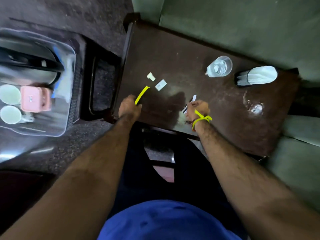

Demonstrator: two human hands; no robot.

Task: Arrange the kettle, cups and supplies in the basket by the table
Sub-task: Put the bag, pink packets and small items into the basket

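At far left I saw the basket (69, 94) on the floor, holding the kettle (29, 61), two cups (9, 94) and a pink box (35, 100). My left hand (129, 105) sat at the table (216, 118) edge, fingers curled round a yellow strip (141, 95). Two white packets (160, 84) lay just beyond. My right hand (195, 108) pinched a small sachet (193, 98). Farther right stood a glass (219, 66) and a napkin holder (256, 76).

Basket (69, 70) and kettle (26, 64) motion-blurred, edge-cropped.
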